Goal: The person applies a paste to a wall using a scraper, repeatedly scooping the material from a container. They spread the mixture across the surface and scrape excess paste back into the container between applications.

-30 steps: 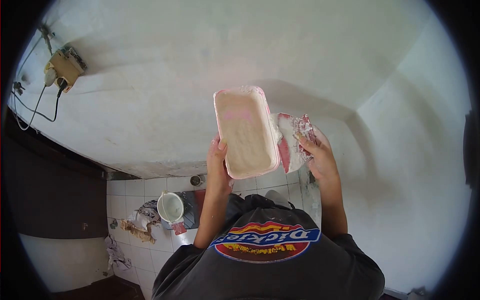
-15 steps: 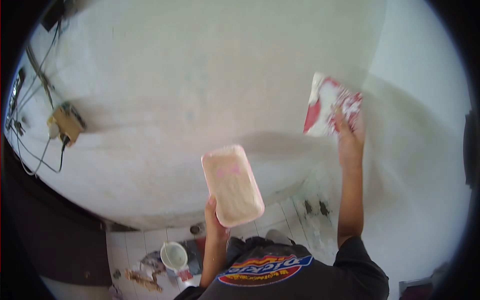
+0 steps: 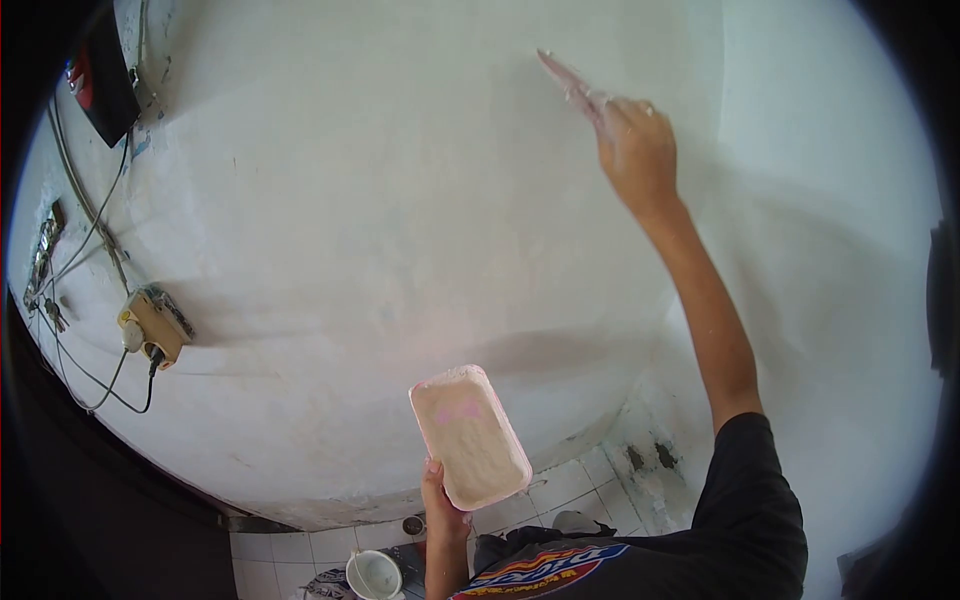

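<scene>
My left hand (image 3: 443,498) grips a shallow rectangular tray (image 3: 472,438) by its lower left side, thumb over the rim. The tray has pinkish edges, and a cream-coloured layer coats its inside, with pink patches near the top. Up at the right, my right hand (image 3: 640,150) is closed around a flat reddish putty spreader (image 3: 572,85) smeared with white paste. The spreader is seen nearly edge-on, its far end right at the pale wall (image 3: 400,200). Part of its near end is hidden by my fingers.
On the left wall hang a yellowish power socket block (image 3: 155,330) with plugs, loose cables (image 3: 85,215) and a black box (image 3: 105,85). A white bucket (image 3: 375,577) stands on the tiled floor (image 3: 285,548). Another wall (image 3: 830,260) meets this one at the right.
My right hand has swung up and left with the spreader, turning it from face-on to edge-on at the wall. The tray in my left hand sits lower in view, as the camera view has shifted.
</scene>
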A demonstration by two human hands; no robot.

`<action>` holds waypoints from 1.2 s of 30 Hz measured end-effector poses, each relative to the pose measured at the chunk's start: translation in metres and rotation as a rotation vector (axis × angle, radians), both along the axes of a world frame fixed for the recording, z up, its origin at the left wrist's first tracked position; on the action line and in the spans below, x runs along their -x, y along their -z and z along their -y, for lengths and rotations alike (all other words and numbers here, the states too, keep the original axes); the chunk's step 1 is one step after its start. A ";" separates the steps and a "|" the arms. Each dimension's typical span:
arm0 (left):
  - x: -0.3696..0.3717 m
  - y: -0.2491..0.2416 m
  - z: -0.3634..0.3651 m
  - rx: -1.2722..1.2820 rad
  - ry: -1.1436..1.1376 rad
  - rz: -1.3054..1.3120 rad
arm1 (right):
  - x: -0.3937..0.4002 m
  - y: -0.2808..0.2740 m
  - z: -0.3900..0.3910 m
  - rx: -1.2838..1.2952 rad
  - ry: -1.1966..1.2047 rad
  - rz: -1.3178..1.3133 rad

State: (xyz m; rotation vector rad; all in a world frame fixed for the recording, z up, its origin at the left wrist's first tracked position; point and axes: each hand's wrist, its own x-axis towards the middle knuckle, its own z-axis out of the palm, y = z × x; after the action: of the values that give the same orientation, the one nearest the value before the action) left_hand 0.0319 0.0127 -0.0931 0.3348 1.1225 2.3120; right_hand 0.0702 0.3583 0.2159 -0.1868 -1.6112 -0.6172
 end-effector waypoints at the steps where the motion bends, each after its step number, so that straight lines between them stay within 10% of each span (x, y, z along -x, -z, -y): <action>1: 0.001 0.001 -0.001 -0.009 0.002 0.008 | 0.005 0.010 0.006 -0.004 0.001 -0.004; 22: 0.001 -0.004 0.004 0.072 0.043 0.024 | 0.028 0.034 0.057 0.022 -0.182 0.036; 29: -0.004 -0.004 -0.003 0.013 -0.007 0.010 | 0.017 -0.068 0.026 -0.006 -0.202 -0.097; 36: -0.004 0.002 -0.004 -0.102 -0.035 0.073 | 0.029 0.020 0.048 -0.209 -0.060 0.063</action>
State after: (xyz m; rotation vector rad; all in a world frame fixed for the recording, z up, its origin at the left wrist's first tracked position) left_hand 0.0364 0.0162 -0.0956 0.2690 0.9847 2.3977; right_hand 0.0407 0.3108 0.1958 0.0362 -1.5943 -0.7459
